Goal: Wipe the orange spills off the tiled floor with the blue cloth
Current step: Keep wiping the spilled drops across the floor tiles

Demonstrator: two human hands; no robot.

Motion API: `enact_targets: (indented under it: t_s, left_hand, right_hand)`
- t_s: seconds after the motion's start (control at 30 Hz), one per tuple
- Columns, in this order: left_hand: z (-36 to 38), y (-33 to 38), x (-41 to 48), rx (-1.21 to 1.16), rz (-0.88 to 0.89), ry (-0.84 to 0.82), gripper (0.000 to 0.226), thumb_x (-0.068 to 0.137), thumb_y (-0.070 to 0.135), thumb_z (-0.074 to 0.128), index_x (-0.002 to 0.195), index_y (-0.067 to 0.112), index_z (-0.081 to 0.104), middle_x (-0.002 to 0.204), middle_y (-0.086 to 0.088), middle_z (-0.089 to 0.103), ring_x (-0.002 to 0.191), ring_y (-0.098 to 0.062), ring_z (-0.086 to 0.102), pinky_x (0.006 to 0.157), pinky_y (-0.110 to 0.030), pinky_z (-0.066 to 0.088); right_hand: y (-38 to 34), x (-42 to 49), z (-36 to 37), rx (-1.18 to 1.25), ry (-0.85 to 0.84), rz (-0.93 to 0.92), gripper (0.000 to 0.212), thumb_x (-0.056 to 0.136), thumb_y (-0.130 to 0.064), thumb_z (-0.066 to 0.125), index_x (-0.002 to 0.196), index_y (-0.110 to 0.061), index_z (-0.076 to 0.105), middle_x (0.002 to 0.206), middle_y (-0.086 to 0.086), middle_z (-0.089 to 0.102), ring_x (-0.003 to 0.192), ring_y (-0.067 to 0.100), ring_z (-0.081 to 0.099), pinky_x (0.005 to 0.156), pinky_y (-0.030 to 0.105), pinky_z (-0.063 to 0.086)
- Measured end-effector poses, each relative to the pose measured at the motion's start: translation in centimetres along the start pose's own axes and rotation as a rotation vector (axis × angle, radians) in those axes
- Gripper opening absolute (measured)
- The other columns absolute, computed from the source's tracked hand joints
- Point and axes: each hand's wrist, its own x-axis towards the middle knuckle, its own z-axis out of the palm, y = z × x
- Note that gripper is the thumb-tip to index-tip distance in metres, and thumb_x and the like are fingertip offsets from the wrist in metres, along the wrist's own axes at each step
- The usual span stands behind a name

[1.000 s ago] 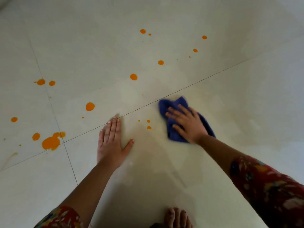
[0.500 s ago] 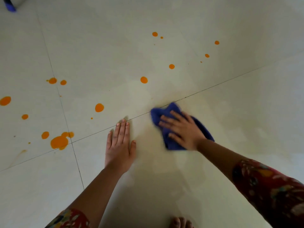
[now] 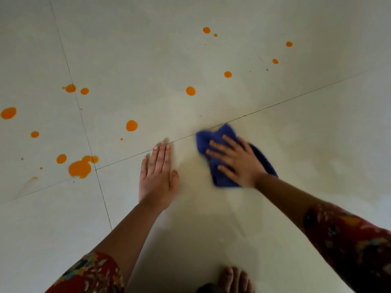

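Swept the blue cloth (image 3: 224, 132) leftward since a second ago, erasing two small drops by the grout line (image 3: 296, 97). Now pressing it flat under the right hand (image 3: 239, 163), splayed wide for even pressure, just below that line on the tiled floor (image 3: 317, 144). Bracing with the left hand (image 3: 156, 178), flat and holding nothing, to carry weight. Bunched, deep blue, motion-blurred at the edges. Leaving plenty of orange spills (image 3: 79, 168) to the left and beyond
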Motion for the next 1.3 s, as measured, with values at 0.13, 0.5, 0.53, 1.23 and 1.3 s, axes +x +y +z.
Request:
enact_targets:
  t_s: [0.13,0.5,0.53,1.23,1.3]
  left_hand:
    - [0.2,0.1,-0.1,-0.002,-0.004,0.002,0.069,0.090,0.037,0.012,0.156,0.015,0.005,0.163,0.001,-0.001,0.150,-0.014,-0.003,0.121,-0.037,-0.001]
    - [-0.8,0.4,0.4,-0.065,-0.037,0.029,0.068,0.091,0.044,0.018,0.152,0.014,0.024,0.161,-0.001,0.020,0.147,-0.020,0.019,0.121,-0.037,0.010]
    - [-1.1,0.5,1.0,-0.086,-0.039,0.055,0.066,0.091,0.045,0.022,0.148,0.013,0.033,0.157,-0.003,0.029,0.141,-0.024,0.030,0.118,-0.038,0.016]
    - [0.5,-0.1,4.9,0.054,0.029,0.071,0.070,0.095,0.049,0.020,0.156,0.015,0.010,0.163,-0.004,0.006,0.150,-0.017,0.006,0.120,-0.037,0.004]
    - [0.4,-0.1,4.8,0.051,0.024,0.072,0.070,0.095,0.049,0.020,0.155,0.015,0.012,0.163,-0.004,0.007,0.150,-0.016,0.006,0.120,-0.036,0.003]
  right_hand:
    - [-3.0,4.0,0.1,0.080,0.129,0.452,0.055,0.096,-0.049,0.029,0.150,-0.038,0.028,0.159,-0.009,0.027,0.149,0.030,0.016,0.113,0.059,0.019]
    - [-1.1,4.9,-0.4,0.062,0.130,0.495,0.056,0.095,-0.048,0.028,0.150,-0.036,0.030,0.158,-0.007,0.030,0.147,0.032,0.021,0.113,0.058,0.021]
    - [-2.7,4.9,-0.3,0.066,0.116,0.380,0.055,0.095,-0.047,0.030,0.150,-0.035,0.031,0.158,-0.007,0.030,0.147,0.032,0.021,0.114,0.057,0.021]
    - [2.0,20.5,-2.2,0.114,0.089,0.606,0.053,0.103,-0.043,0.025,0.154,-0.034,0.015,0.162,-0.013,0.012,0.150,0.020,0.009,0.119,0.043,0.006]
    - [0.2,22.2,-2.1,0.087,0.068,0.454,0.052,0.102,-0.044,0.024,0.153,-0.034,0.020,0.162,-0.012,0.015,0.150,0.021,0.011,0.118,0.042,0.009]
